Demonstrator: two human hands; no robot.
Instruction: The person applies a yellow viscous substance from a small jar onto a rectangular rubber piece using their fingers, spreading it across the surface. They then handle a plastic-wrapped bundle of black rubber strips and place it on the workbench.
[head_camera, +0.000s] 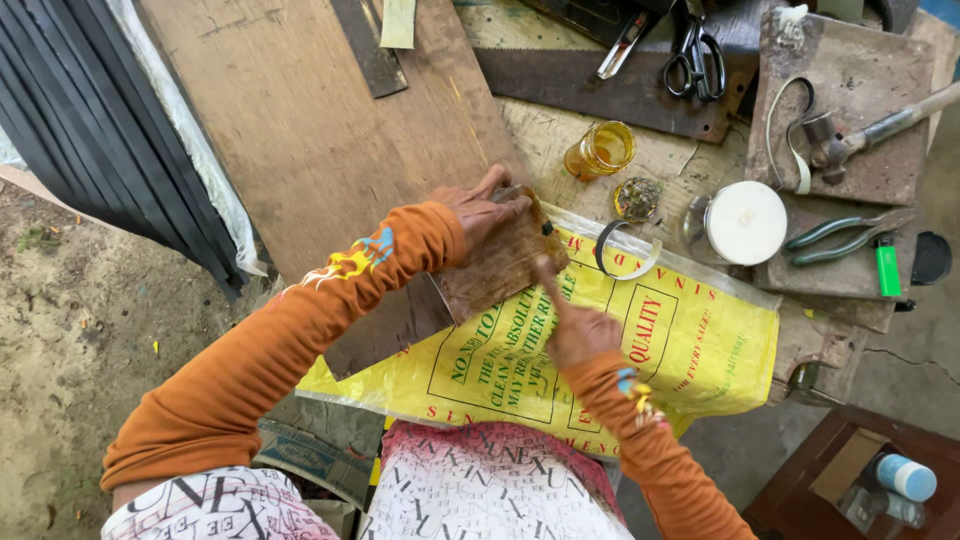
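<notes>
Outdoors, on a yellow printed sack (700, 350) over a cluttered workbench, the left hand (485, 210) presses flat on a brown leather piece (500, 262); the right hand (578, 330), fingers closed, rubs along its near edge. Judged mid-smoothing; steady pressure needed.

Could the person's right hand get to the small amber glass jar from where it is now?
Probably yes: the right hand is at the brown sheet, and the amber glass jar stands open on the bench beyond, with nothing between them.

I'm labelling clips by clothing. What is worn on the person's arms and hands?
Both arms wear long, snug orange sleeves reaching the wrists, each with a small yellow, blue and white print near the forearm. The left hand and right hand are bare: no gloves.
</notes>
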